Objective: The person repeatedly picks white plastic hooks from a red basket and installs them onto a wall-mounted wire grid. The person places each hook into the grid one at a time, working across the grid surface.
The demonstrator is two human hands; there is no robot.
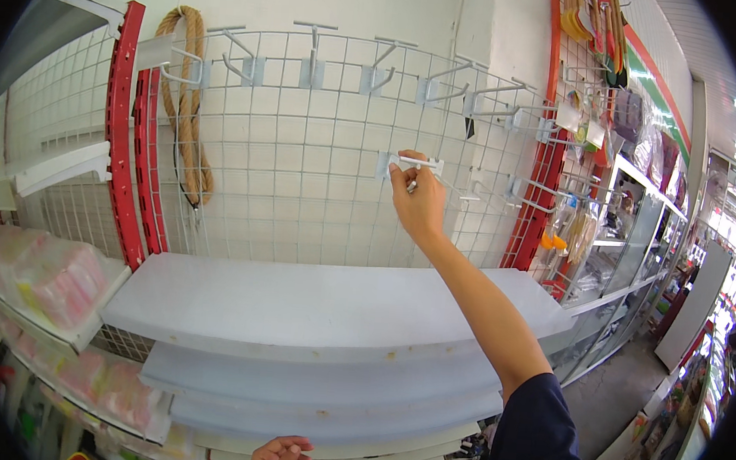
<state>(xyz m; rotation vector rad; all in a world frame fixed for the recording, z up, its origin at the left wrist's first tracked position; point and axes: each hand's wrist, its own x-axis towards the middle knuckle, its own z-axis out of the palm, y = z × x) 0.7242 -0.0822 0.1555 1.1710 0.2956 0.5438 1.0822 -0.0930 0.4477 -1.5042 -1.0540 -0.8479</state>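
With my right arm stretched forward, my right hand [419, 201] is closed on a white metal display hook [421, 161] at the wire grid panel [279, 149]. The hook's grey back plate [383, 165] lies against the grid, left of my fingers. Low in the picture, in front of the stacked shelves, my left hand [281, 458] has its fingers loosely curled with a gap to the thumb, and nothing shows in it. More hooks [313, 70] hang in a row along the top of the grid.
White shelf boards [327, 309] jut out below the grid. Red uprights [122, 124] stand at both sides, and a coiled rope [185, 112] hangs at the left. Pink plastic-wrapped packs [40, 278] lie on the left shelves. Glass cabinets [626, 250] line the right.
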